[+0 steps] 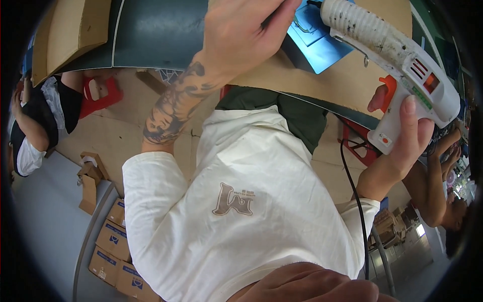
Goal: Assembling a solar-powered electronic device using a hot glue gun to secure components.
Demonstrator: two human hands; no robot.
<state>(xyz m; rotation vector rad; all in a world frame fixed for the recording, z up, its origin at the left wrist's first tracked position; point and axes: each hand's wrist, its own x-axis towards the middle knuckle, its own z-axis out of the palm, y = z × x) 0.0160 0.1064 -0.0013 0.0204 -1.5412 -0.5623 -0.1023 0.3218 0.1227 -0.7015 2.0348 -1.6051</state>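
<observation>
My right hand [410,126] is wrapped round the handle of a white hot glue gun [397,53] with an orange trigger. The gun's barrel is stained, and its dark nozzle points left toward a glossy blue flat panel [327,53]. Over the panel's left side, near that nozzle, is my left hand [244,35]. Its thumb and fingers are drawn together at the top edge of the picture, and whatever they pinch is cut off from sight. A thin dark strand shows on the panel beside the fingertips.
Brown cardboard [372,90] lies under the panel on the dark green table [156,35]. An open carton [80,30] stands at the left. A black cable [358,201] hangs at my right. People sit on both sides; red stools [100,95] and stacked cartons [113,239] are below.
</observation>
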